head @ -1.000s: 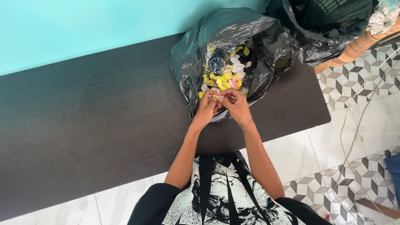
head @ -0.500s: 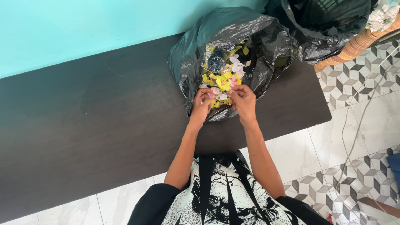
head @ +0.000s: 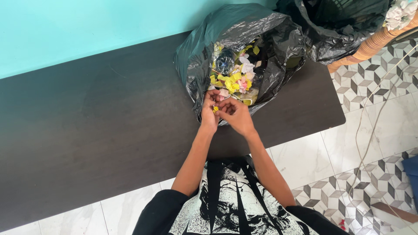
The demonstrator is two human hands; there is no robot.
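Both hands are meeting at the near rim of the black bag (head: 198, 74), which is lying open on the dark counter (head: 109, 122). The left hand (head: 210, 111) and right hand (head: 235, 116) are touching, fingers curled in and pinching a small yellow paper scrap (head: 215, 109) between them. Just beyond, inside the bag, a heap of yellow, pink and white paper pieces (head: 233, 82) is sitting around a clear plastic bottle (head: 225, 62). A second black bag (head: 339, 26) is slumping at the counter's far right corner.
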